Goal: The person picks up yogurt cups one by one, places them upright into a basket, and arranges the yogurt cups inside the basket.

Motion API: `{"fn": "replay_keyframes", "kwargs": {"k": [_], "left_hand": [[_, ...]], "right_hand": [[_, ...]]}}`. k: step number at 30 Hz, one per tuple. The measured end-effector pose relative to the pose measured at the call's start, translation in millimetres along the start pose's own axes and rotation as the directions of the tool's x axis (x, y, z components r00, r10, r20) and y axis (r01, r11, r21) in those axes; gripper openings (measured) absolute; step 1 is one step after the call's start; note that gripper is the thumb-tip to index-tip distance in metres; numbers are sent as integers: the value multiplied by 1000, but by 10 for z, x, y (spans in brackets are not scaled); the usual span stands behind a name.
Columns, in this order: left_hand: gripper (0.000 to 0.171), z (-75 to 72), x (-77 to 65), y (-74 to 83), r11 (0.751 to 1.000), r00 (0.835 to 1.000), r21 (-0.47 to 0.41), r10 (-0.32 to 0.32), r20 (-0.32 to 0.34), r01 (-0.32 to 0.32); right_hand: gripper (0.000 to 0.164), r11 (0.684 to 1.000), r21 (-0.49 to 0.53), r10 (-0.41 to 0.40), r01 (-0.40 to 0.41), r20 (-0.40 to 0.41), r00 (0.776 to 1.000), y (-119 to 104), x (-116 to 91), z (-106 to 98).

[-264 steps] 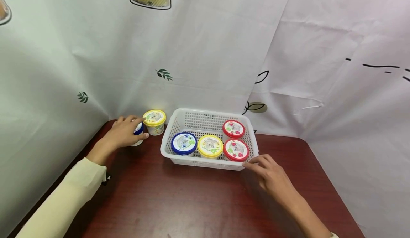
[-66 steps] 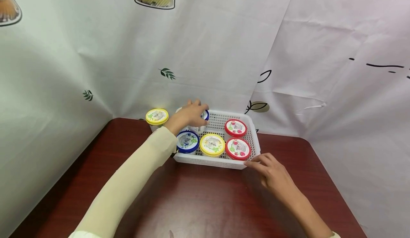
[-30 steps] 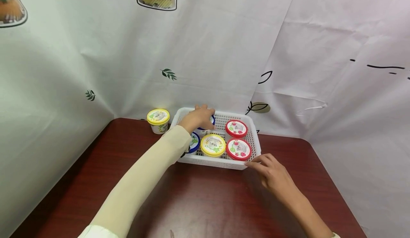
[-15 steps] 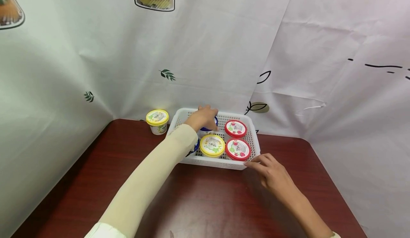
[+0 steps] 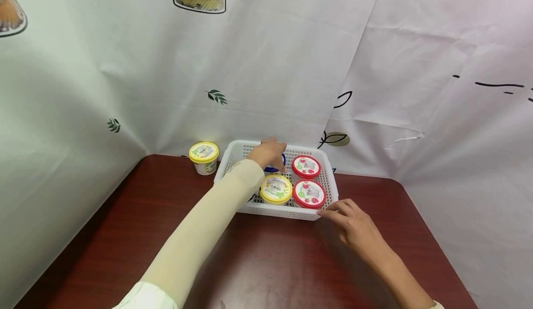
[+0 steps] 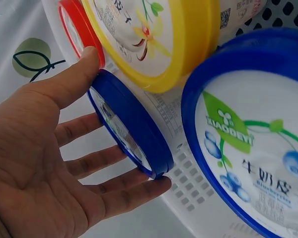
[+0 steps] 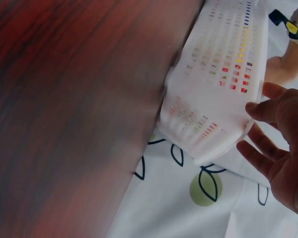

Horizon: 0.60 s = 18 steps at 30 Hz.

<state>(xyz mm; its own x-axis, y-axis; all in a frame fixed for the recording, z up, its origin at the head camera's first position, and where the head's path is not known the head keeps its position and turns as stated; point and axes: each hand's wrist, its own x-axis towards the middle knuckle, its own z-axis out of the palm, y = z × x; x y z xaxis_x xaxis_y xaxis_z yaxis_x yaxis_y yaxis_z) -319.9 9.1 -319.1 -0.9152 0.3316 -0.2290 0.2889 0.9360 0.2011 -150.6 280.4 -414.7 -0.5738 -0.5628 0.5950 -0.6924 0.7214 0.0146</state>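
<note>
My left hand (image 5: 270,153) reaches into the white basket (image 5: 275,211). In the left wrist view, its thumb and spread fingers span the lid edge of a blue-lidded tub (image 6: 134,124) in the back row. Beside that one, a second blue-lidded tub (image 6: 268,144) fills the near side of that view; the sleeve hides it in the head view. A yellow-lidded tub (image 5: 276,189) stands at the front, and two red-lidded tubs (image 5: 309,194) fill the right side. My right hand (image 5: 354,225) pinches the basket's front right corner between thumb and fingers.
Another yellow-lidded tub (image 5: 204,157) stands on the dark red table (image 5: 166,207), left of the basket. White printed cloth (image 5: 266,68) hangs behind and along both sides of the table.
My left hand has brought the blue-lidded tub from the table's left side into the basket's back row, then shifted it right beside the rear red-lidded tub. The right hand stays at the corner.
</note>
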Motion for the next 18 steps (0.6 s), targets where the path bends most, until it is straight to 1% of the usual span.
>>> {"fn": "replay_keyframes", "kwargs": {"k": [4, 9, 12, 18], "left_hand": [[88, 22, 21, 4, 1000, 1000, -11, 5, 12, -5], [78, 66, 25, 10, 1000, 1000, -21, 14, 6, -14], [73, 67, 9, 26, 1000, 1000, -22, 18, 6, -18], [67, 34, -43, 77, 1000, 1000, -6, -10, 19, 10]], "right_hand": [[63, 1000, 4, 0, 0, 6, 1000, -7, 11, -1], [64, 1000, 7, 1, -1, 12, 1000, -4, 18, 1], [65, 1000, 7, 1, -1, 13, 1000, 6, 15, -2], [67, 1000, 10, -1, 1, 18, 1000, 13, 12, -8]]}}
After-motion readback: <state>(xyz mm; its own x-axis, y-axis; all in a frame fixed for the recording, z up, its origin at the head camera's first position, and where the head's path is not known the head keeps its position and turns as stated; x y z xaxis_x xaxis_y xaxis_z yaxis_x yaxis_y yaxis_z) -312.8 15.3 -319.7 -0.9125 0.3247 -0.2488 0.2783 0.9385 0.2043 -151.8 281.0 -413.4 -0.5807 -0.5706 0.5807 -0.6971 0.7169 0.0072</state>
